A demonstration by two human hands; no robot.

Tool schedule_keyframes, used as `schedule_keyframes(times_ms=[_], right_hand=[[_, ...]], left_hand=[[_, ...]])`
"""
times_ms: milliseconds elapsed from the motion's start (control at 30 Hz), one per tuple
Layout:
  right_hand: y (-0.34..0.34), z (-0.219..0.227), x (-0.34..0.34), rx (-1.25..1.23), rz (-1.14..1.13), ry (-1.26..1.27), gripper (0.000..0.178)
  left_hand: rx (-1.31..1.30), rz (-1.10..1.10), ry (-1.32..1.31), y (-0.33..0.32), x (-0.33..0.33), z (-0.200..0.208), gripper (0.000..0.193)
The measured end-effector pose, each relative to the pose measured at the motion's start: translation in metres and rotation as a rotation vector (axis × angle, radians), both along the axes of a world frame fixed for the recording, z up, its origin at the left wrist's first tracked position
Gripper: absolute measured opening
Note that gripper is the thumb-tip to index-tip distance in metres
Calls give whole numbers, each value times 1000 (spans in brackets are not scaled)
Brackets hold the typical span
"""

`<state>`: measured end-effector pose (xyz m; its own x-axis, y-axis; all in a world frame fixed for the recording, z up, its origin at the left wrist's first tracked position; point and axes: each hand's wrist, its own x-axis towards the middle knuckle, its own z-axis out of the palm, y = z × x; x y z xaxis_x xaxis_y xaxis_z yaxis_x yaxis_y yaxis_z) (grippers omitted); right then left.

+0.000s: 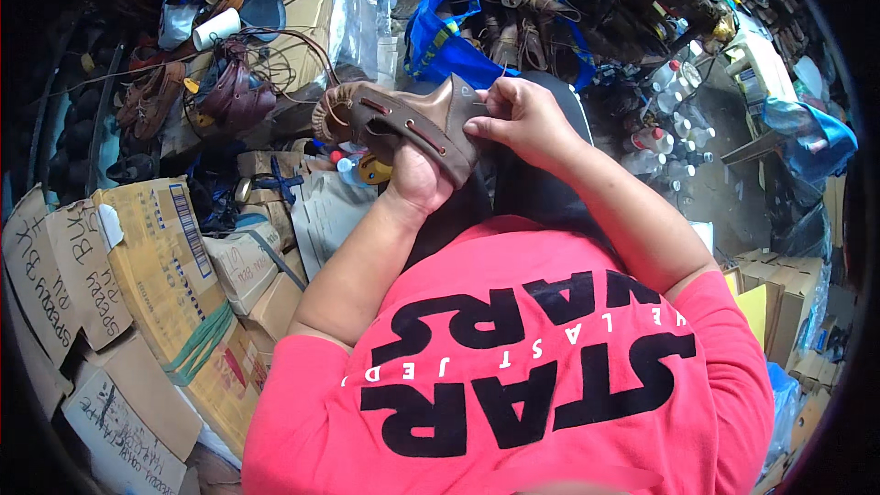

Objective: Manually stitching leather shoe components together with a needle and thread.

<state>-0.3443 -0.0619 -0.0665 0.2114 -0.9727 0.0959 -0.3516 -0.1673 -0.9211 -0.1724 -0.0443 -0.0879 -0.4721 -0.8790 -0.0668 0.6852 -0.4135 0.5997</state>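
Observation:
A brown leather boat shoe upper [440,119] with a dark red lace through its eyelets is held up over my lap. My left hand [422,179] grips it from below, its fingers partly hidden inside and behind the leather. Gathered stitching shows at the toe, which points left. My right hand [524,119] is at the heel edge on the right, thumb and fingertips brought together close to the leather. A thin pale line shows by those fingertips; whether it is thread or a needle I cannot tell.
Ahead stands a blue bag [449,60] with brown leather pieces inside. Several plastic bottles [646,139] stand to the right. At left are a maroon leather shoe [236,96], a white cup [216,28] and cardboard boxes [151,247]. A blue plastic bag [816,133] hangs far right.

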Motion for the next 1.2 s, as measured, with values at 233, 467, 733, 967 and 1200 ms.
schedule_keyframes(times_ms=[233, 467, 733, 967, 1200], right_hand=[[5, 33, -17, 202, 334, -168, 29], [24, 32, -31, 472, 386, -504, 20], [57, 60, -45, 501, 398, -631, 14], [51, 44, -81, 427, 318, -515, 16], [55, 35, -62, 391, 195, -504, 26]], left_hand=[[-172, -42, -158, 9, 20, 12, 45], [-169, -102, -268, 14, 18, 9, 36], [-1560, -196, -1564, 7, 4, 83, 23], [-255, -60, -341, 15, -21, 39, 35], [-219, -134, -229, -6, -39, 27, 31]])
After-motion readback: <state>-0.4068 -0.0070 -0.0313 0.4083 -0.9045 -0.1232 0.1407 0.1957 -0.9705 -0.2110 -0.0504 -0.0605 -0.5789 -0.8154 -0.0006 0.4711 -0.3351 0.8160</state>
